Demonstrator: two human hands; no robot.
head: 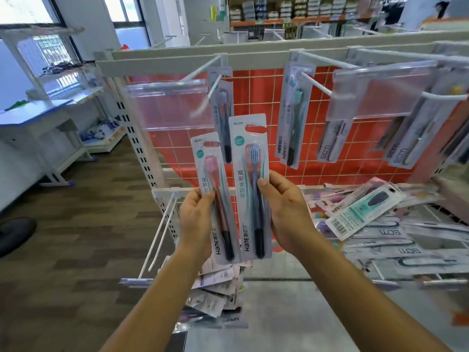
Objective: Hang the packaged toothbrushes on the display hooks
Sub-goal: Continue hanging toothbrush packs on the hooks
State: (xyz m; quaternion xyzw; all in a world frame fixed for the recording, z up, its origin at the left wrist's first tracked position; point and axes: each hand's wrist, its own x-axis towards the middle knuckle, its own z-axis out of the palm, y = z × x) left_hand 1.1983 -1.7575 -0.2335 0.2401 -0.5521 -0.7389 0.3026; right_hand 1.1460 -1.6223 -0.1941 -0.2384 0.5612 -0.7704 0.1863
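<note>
Pink pack [214, 196] was gripped in the curled left hand [196, 219] and the blue pack [250, 186] in the right hand [286, 212], both upright, holes on top, below the hook [212, 90], probably ready for hanging.

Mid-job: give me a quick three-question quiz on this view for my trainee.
1. True or false: the left hand holds the pink-bristled pack.
2. The right hand holds the second pack. Its bristles are: A green, B blue, C yellow.
3. Short answer: is either held pack on a hook yet?
Key: 1 true; 2 B; 3 no.
</note>
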